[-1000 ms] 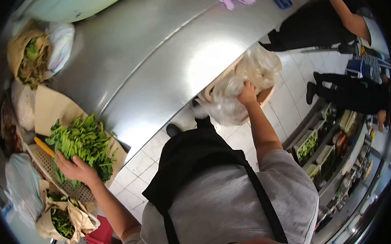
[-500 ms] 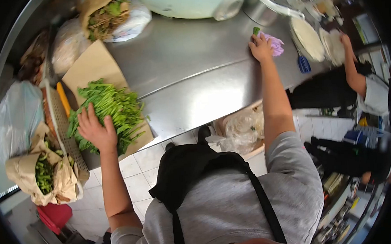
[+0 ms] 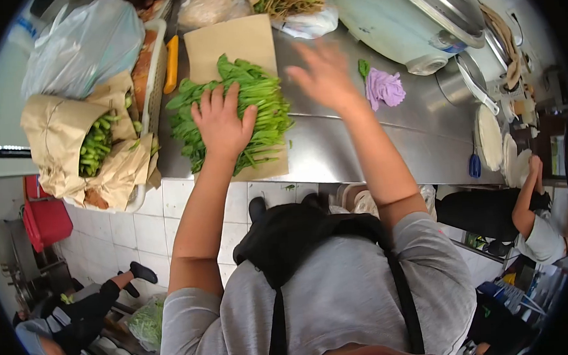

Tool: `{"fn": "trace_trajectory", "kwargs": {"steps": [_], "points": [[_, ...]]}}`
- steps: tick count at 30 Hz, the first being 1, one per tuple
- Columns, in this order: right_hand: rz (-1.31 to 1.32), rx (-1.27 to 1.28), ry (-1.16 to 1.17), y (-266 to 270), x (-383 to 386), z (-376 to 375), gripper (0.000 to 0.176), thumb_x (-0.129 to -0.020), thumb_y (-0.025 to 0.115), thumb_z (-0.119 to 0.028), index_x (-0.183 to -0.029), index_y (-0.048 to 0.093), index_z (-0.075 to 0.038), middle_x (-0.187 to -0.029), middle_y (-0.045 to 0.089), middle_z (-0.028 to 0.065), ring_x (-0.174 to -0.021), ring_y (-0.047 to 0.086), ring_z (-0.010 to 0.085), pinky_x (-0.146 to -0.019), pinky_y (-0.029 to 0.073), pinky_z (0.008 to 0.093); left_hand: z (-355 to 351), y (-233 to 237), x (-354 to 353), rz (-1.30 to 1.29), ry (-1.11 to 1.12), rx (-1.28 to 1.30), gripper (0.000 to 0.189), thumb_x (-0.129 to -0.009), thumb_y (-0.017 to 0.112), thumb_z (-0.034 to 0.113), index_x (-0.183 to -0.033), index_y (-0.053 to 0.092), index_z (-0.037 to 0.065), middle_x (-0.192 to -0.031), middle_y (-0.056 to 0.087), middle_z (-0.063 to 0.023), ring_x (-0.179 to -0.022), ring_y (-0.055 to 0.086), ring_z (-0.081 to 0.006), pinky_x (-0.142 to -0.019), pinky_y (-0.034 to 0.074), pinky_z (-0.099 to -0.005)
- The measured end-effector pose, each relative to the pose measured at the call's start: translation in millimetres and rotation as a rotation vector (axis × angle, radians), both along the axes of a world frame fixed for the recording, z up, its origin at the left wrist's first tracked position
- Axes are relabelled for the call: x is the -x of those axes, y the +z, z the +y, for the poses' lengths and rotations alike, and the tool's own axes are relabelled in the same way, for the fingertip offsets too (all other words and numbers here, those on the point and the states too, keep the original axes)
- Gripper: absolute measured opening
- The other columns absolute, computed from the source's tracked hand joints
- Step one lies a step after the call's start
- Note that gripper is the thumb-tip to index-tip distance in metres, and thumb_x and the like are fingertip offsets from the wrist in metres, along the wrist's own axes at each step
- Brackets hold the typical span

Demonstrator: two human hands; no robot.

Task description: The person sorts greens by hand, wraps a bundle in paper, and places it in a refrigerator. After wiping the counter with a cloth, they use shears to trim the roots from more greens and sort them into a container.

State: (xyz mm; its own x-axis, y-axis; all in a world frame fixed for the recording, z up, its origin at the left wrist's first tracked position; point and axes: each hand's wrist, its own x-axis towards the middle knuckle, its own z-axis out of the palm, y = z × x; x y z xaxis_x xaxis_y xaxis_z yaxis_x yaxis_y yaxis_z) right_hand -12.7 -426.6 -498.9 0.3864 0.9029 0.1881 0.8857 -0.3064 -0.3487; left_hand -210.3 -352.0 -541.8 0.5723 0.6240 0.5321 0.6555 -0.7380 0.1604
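Note:
My left hand (image 3: 223, 124) lies spread on a pile of leafy greens (image 3: 263, 107), its fingers apart. The greens rest on brown paper (image 3: 229, 45) on the steel counter (image 3: 334, 149). Blurred by motion, my right hand (image 3: 325, 77) hovers over the counter to the right of the greens, fingers spread and nothing in them. A crumpled purple bundle (image 3: 384, 88) with a small green piece (image 3: 363, 68) beside it sits to the right of that hand.
An orange-handled tool (image 3: 171, 64) lies beside a white basket (image 3: 155, 88). Wrapped green stalks (image 3: 95, 147) and a plastic bag (image 3: 87, 46) are at the left. A large pale container (image 3: 385, 25) and a metal pot (image 3: 458, 82) stand behind. Other people are at both sides.
My right hand has left the purple bundle and green piece and moved left, its fingers opening. My left hand is still on the greens. The camera view has turned.

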Motion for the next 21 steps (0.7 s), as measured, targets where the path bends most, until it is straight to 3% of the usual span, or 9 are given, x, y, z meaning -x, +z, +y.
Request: {"fn": "trace_trajectory", "kwargs": {"steps": [1, 6, 7, 10, 11, 14, 16, 18, 21], "points": [[0.217, -0.083, 0.137, 10.1, 28.7, 17.2, 0.06, -0.076, 0.047, -0.049, -0.127, 0.035, -0.02, -0.133, 0.023, 0.0223, -0.122, 0.017, 0.0455, -0.098, 0.013, 0.0548, -0.3, -1.8, 0.9, -0.002, 0.0, -0.002, 0.045, -0.073, 0.049, 0.036, -0.11, 0.05, 0.01, -0.108, 0.048, -0.0124, -0.105, 0.04, -0.0313, -0.087, 0.025, -0.0502], [0.282, 0.355, 0.222, 13.6, 96.9, 63.8, 0.075, -0.071, 0.044, -0.059, -0.133, 0.022, -0.02, -0.132, 0.024, 0.024, -0.121, 0.02, 0.0451, -0.096, 0.017, 0.0546, 0.5, -3.2, 4.4, -0.025, -0.034, 0.075, 0.044, -0.078, 0.042, 0.032, -0.109, 0.047, 0.001, -0.112, 0.046, -0.0142, -0.108, 0.037, -0.0329, -0.087, 0.024, -0.0503], [0.18, 0.401, 0.294, 6.7, 100.5, 63.9, 0.088, -0.062, 0.053, -0.06, -0.134, 0.018, -0.023, -0.132, 0.024, 0.0238, -0.12, 0.022, 0.0449, -0.096, 0.02, 0.0522, 2.5, -9.2, 8.0, -0.092, -0.028, 0.146, 0.046, -0.079, 0.04, 0.031, -0.112, 0.043, -0.001, -0.116, 0.043, -0.0166, -0.111, 0.034, -0.0343, -0.091, 0.021, -0.0484], [0.193, 0.375, 0.412, 7.4, 99.4, 56.5, 0.098, -0.053, 0.06, -0.061, -0.134, 0.018, -0.025, -0.133, 0.024, 0.0231, -0.118, 0.026, 0.0443, -0.095, 0.023, 0.05, 3.3, -16.5, 18.7, -0.396, -0.13, 0.362, 0.046, -0.079, 0.041, 0.025, -0.119, 0.036, 0.002, -0.123, 0.037, -0.0139, -0.115, 0.03, -0.0327, -0.094, 0.017, -0.0511], [0.153, 0.355, 0.422, 0.4, 98.7, 58.1, 0.107, -0.045, 0.063, -0.063, -0.134, 0.016, -0.025, -0.132, 0.024, 0.0237, -0.115, 0.03, 0.044, -0.093, 0.026, 0.0485, 3.6, -15.9, 20.2, -0.384, -0.132, 0.417, 0.045, -0.08, 0.041, 0.019, -0.12, 0.033, 0.001, -0.123, 0.036, -0.0149, -0.116, 0.029, -0.0327, -0.097, 0.014, -0.047], [0.042, 0.317, 0.462, -1.2, 100.0, 55.0, 0.108, -0.045, 0.067, -0.059, -0.134, 0.016, -0.025, -0.13, 0.026, 0.024, -0.112, 0.034, 0.0432, -0.091, 0.03, 0.0479, 15.6, -18.9, 35.4, -0.526, -0.282, 0.645, 0.044, -0.08, 0.041, 0.018, -0.12, 0.032, 0.0, -0.121, 0.038, -0.0155, -0.117, 0.03, -0.0285, -0.099, 0.015, -0.0409], [-0.159, 0.307, 0.458, -0.4, 105.4, 47.8, 0.108, -0.044, 0.071, -0.052, -0.134, 0.017, -0.025, -0.128, 0.03, 0.0234, -0.109, 0.037, 0.0415, -0.088, 0.034, 0.047, 20.1, -15.8, 34.7, -0.957, -0.392, 1.057, 0.039, -0.086, 0.032, 0.023, -0.118, 0.033, 0.0, -0.121, 0.039, -0.0147, -0.118, 0.03, -0.0234, -0.099, 0.017, -0.0343], [-0.254, 0.306, 0.438, -3.1, 110.1, 44.3, 0.107, -0.044, 0.075, -0.044, -0.133, 0.018, -0.027, -0.125, 0.033, 0.0207, -0.104, 0.041, 0.0386, -0.084, 0.037, 0.0461, 21.3, -10.6, 39.4, -1.195, -0.56, 1.182, 0.038, -0.088, 0.028, 0.024, -0.118, 0.034, 0.001, -0.122, 0.039, -0.0137, -0.12, 0.03, -0.0227, -0.099, 0.018, -0.0344], [-0.242, 0.307, 0.424, -8.0, 112.0, 43.7, 0.105, -0.045, 0.077, -0.034, -0.132, 0.019, -0.032, -0.12, 0.038, 0.0149, -0.098, 0.045, 0.0338, -0.079, 0.04, 0.0446, 15.3, 9.7, 42.7, -1.045, -0.365, 1.139, 0.028, -0.087, 0.037, 0.02, -0.109, 0.043, 0.004, -0.119, 0.04, -0.0149, -0.115, 0.034, -0.0243, -0.096, 0.025, -0.0365]]}}
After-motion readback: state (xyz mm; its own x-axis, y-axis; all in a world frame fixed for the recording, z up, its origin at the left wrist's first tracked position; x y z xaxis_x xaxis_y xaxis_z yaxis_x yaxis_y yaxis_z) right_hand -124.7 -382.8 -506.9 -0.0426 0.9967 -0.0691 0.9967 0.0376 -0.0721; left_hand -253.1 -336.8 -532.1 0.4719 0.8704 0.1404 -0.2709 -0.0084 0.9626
